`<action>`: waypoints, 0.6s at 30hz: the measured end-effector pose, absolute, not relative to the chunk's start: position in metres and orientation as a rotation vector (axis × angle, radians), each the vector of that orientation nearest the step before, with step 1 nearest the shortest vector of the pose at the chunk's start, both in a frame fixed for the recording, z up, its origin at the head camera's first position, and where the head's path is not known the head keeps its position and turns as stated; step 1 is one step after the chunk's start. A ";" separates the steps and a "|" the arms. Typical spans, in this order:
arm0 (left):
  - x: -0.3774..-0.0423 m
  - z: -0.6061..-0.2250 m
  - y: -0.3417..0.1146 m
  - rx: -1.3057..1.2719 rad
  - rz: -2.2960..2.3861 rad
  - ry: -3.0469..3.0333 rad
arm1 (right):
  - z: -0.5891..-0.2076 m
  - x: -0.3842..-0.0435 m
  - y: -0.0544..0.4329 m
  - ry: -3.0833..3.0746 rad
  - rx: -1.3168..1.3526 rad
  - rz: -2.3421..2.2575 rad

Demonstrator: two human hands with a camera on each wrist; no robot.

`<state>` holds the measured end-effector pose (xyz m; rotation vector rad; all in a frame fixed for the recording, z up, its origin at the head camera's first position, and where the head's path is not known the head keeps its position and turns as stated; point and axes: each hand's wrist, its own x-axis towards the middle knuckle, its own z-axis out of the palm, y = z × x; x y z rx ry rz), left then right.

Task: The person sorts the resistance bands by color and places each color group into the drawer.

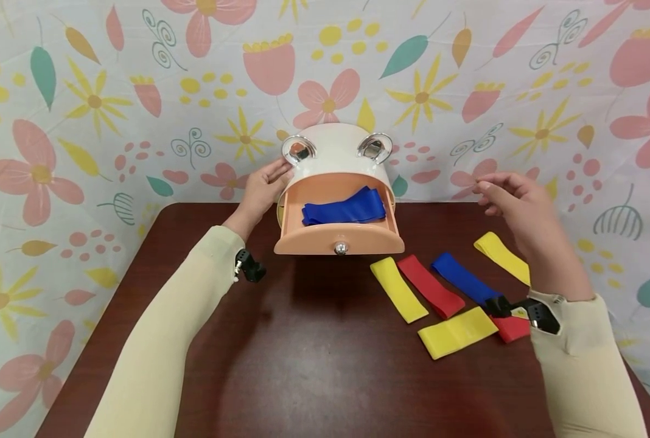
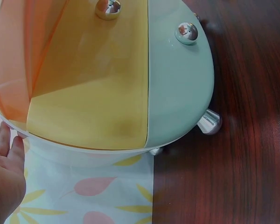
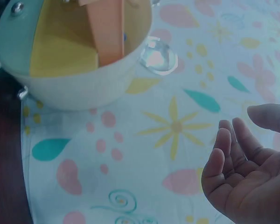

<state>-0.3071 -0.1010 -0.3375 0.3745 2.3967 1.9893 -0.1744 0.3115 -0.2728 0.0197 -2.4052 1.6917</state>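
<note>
"Where's the blue band (image 1: 347, 210)?"
"Centre frame, in the orange drawer (image 1: 308, 241)."
"Hands?"
"Left hand (image 1: 263, 190), fingers loose, touches the white box (image 1: 336, 149); right hand (image 1: 524, 207), at frame right, hovers empty, fingers loosely bent."

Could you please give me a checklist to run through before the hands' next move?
1. Orange drawer open: ok.
2. Right hand empty: ok.
3. Left hand at the side of the white cabinet: ok.
4. Yellow drawer and green drawer closed: ok.
5. Blue material inside the orange drawer being one strip: cannot tell; it lies layered.
6. Rightmost red strip fully visible from the head: not ok; partly covered.
</note>
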 end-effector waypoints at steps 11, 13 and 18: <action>-0.306 -0.338 -0.098 0.365 1.975 2.402 | -0.310 -0.153 0.352 -2.238 -0.060 1.989; -0.306 -0.338 -0.098 0.364 1.964 2.406 | -0.318 -0.149 0.358 -2.227 -0.120 2.039; -0.305 -0.336 -0.099 0.369 1.970 2.402 | -0.338 -0.141 0.369 -2.237 -0.171 2.036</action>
